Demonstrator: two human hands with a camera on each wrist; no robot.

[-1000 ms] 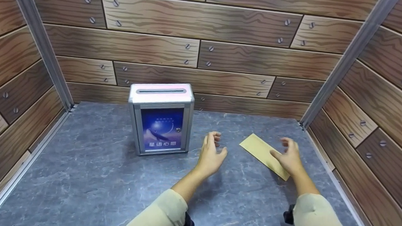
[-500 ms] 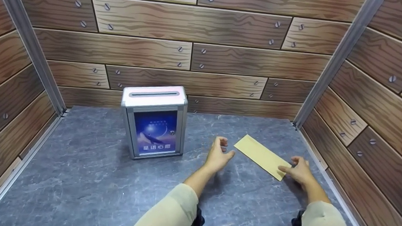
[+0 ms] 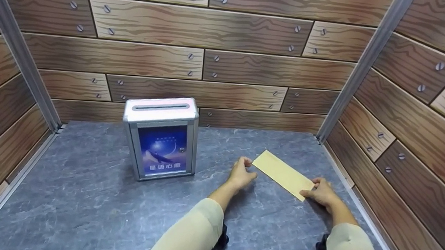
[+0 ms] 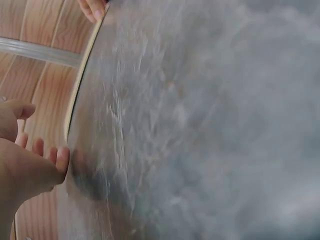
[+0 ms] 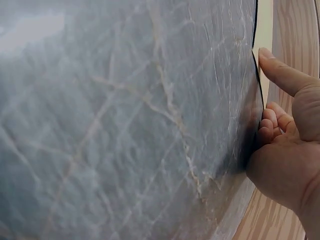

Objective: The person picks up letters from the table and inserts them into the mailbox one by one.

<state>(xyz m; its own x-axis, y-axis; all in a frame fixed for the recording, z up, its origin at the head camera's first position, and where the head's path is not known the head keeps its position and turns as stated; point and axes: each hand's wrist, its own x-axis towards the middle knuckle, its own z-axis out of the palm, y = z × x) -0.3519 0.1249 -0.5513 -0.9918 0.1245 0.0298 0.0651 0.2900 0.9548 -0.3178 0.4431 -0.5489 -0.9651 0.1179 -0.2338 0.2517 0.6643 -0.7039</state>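
flat tan paper envelope [image 3: 282, 174], grey veined tabletop [image 3: 89, 194]

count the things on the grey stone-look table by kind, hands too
Silver metal slotted box with blue poster front: 1
Flat yellow paper envelope: 1
Hands, left hand and right hand, one at each end of the envelope: 2
Total: 4

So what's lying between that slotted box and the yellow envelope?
Only the left hand, at the envelope's near-left end; otherwise bare grey tabletop runs from the box to it. The head view shows it.
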